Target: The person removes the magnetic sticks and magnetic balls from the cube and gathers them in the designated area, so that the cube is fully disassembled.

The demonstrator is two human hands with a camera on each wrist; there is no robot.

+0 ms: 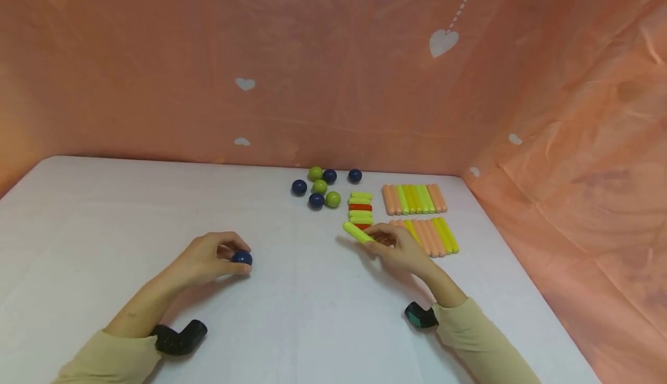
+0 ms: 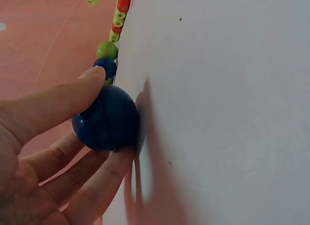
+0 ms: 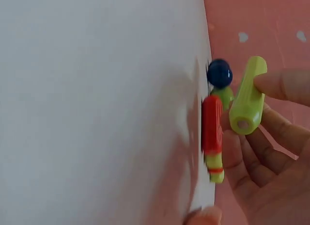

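Observation:
My left hand [image 1: 209, 259] pinches a dark blue ball [image 2: 107, 120] between thumb and fingers, just above the white table. On the right, my right hand [image 1: 400, 249] holds a yellow-green ribbed plastic stick [image 3: 248, 103] by one end. That stick is tilted, and its free end points left and away from me. Directly beyond it lies a column of short yellow-green and red sticks [image 1: 361, 214]. In the right wrist view the nearest of these is a red stick [image 3: 212, 123], resting on the table.
Blue and green balls [image 1: 319, 187] cluster at the table's back, with a lone blue ball [image 1: 355, 176] beside them. Two rows of peach, yellow and green sticks lie at the right: a back row [image 1: 414, 199] and a front row [image 1: 428, 238] partly behind my right hand. Orange cloth [image 1: 333, 71] hangs behind.

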